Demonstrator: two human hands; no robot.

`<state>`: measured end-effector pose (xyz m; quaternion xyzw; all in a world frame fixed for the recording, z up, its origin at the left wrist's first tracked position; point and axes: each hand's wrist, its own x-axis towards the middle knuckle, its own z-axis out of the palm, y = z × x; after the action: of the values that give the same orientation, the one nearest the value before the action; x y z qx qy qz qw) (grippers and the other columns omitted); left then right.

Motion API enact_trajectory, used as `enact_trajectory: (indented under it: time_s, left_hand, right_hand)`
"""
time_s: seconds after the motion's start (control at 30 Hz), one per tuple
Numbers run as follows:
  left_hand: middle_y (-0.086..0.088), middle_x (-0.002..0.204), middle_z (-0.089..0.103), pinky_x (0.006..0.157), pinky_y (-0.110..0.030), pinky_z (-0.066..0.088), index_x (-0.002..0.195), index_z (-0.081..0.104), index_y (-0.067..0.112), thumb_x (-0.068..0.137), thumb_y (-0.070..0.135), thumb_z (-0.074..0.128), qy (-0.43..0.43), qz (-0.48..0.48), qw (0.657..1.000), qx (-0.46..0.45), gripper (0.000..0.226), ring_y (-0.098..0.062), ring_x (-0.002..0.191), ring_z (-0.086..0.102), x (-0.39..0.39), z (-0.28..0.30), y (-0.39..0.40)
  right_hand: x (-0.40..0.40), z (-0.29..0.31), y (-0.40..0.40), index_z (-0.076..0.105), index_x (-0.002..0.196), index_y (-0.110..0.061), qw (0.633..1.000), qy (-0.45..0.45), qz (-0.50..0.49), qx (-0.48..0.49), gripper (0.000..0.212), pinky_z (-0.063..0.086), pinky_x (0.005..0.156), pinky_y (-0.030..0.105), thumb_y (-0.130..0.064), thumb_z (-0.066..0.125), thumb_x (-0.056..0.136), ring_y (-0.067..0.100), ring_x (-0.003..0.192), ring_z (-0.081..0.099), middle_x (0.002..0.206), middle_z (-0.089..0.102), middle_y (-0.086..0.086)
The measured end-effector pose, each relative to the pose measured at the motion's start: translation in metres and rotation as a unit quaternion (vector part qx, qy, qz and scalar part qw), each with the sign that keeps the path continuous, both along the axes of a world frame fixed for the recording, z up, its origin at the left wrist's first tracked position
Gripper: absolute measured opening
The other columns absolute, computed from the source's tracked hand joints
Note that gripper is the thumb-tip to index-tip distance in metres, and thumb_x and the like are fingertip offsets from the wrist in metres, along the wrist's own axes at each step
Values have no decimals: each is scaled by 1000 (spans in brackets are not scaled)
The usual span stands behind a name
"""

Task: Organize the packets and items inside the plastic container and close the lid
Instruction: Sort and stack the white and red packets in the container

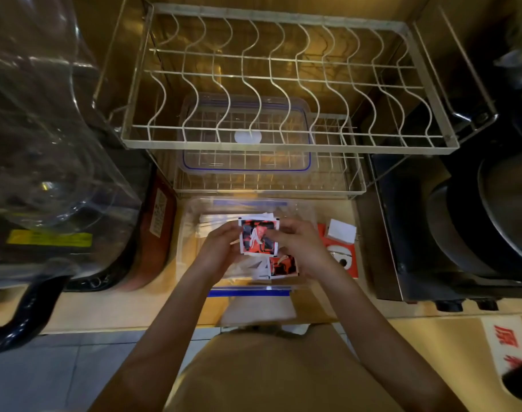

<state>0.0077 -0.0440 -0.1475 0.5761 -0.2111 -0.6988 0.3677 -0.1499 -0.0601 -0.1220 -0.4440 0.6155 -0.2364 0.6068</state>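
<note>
A clear plastic container [191, 215] with blue clips stands open on the counter right in front of me. Both hands hover over it, holding a red, black and white packet [255, 234] between them: my left hand [221, 248] grips its left edge, my right hand [298, 248] its right edge. A second packet of the same kind [283, 266] lies in the container under my right hand, beside pale packets [212, 221]. The clear lid with a blue seal [245, 165] rests on the lower wire rack behind the container.
A two-tier wire dish rack [283, 84] stands behind the container. A red packet with a white card [341, 248] lies to the right on the counter. A black stove with pans [476, 233] is at right, a clear jug appliance [46, 144] at left.
</note>
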Motion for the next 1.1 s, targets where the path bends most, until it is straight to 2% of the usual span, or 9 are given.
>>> enact_trajectory:
  time_s: [0.07,0.2,0.3,0.4,0.5,0.63,0.83,0.93,1.1]
  left_hand:
    - [-7,86,72,70,-33,56,96,68,13,91,19,48,28,-5,1000,8,21,-22,76,68,-4,3,4]
    - [-11,107,70,81,-37,51,115,61,15,84,10,62,-40,-29,998,-26,31,-27,95,66,-8,0,14]
    - [-12,109,69,72,-31,53,121,54,17,84,5,62,-97,-19,994,-36,40,-27,94,67,-10,-1,17]
    - [-4,89,65,58,-16,54,127,47,21,86,1,58,-129,-1,990,-49,46,-14,78,64,-6,-1,18]
    - [4,84,64,60,-16,54,128,46,24,87,3,57,-147,11,988,-54,47,-10,77,64,-2,-1,23]
    - [-5,93,66,76,-35,55,126,48,22,88,5,57,-175,24,981,-75,44,-23,86,67,0,0,32]
    - [-8,95,65,65,-22,54,124,50,23,88,7,57,-159,36,984,-76,41,-16,81,65,-1,-1,37]
    - [-6,93,66,56,-15,55,120,53,25,87,6,59,-149,45,985,-73,38,-18,82,66,-1,0,34]
    - [-2,81,66,51,-15,56,112,55,23,85,2,59,-123,58,988,-69,34,-10,73,67,-2,-1,30]
  right_hand:
    - [7,-8,3,60,79,-22,997,68,3,-38,13,50,68,35,-13,69,80,23,76,62,80,66,15]
    - [15,-17,10,55,79,-16,974,188,36,-123,16,45,64,35,-20,70,78,13,62,52,64,52,-3]
    - [14,-17,13,58,94,-15,973,190,33,-123,13,48,73,32,-24,63,86,11,72,57,77,61,-2]
    - [5,-25,10,61,102,-15,962,238,69,-111,13,52,87,37,-17,54,91,12,85,61,97,69,1]
    - [-3,-34,10,66,102,-14,914,318,229,-102,22,52,90,35,-4,53,88,16,94,61,109,69,4]
    - [-3,-37,9,60,111,-16,841,387,364,-100,33,52,86,37,-1,57,81,25,107,59,119,62,7]
    - [-3,-43,5,52,118,-15,792,430,415,-126,38,50,92,42,-4,58,82,28,116,54,128,56,9]
    - [-7,-41,7,60,111,-16,802,417,398,-157,29,47,89,39,-7,53,84,27,113,56,120,62,7]
    - [-21,-14,4,71,99,-12,930,273,197,-147,19,46,79,26,-7,66,82,15,91,63,98,71,2]
